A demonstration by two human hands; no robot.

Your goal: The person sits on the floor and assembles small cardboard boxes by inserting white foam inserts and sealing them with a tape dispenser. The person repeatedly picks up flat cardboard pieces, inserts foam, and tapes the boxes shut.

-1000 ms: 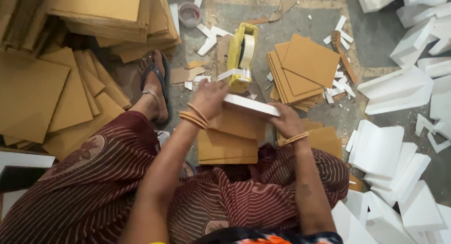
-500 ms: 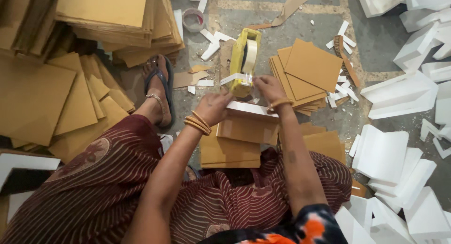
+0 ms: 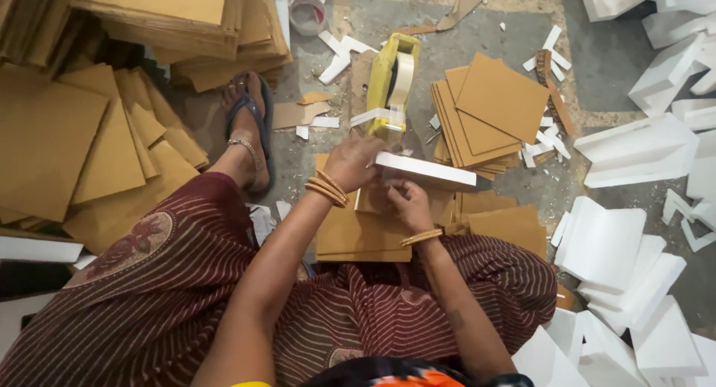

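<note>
My left hand [image 3: 352,162] grips the near end of a white foam board [image 3: 429,169] backed with brown cardboard, held on edge over my lap. My right hand [image 3: 406,200] presses against the cardboard face just under the board, fingers curled; whether it pinches a strip of tape is hidden. A yellow tape dispenser [image 3: 391,81] with a clear tape roll stands on the floor just beyond my left hand, a loose tape end hanging toward the board. More brown cardboard sheets [image 3: 358,234] lie on my lap below both hands.
A stack of square cardboard sheets [image 3: 492,115] lies right of the dispenser. Big cardboard piles [image 3: 171,21] fill the upper left. White foam pieces [image 3: 634,148] cover the right side. My sandalled foot [image 3: 250,130] stretches out at the left. A tape roll [image 3: 307,14] lies at the top.
My right hand has come back from the dispenser's tape end down to the cardboard face below the board. The left hand keeps its grip on the board's end.
</note>
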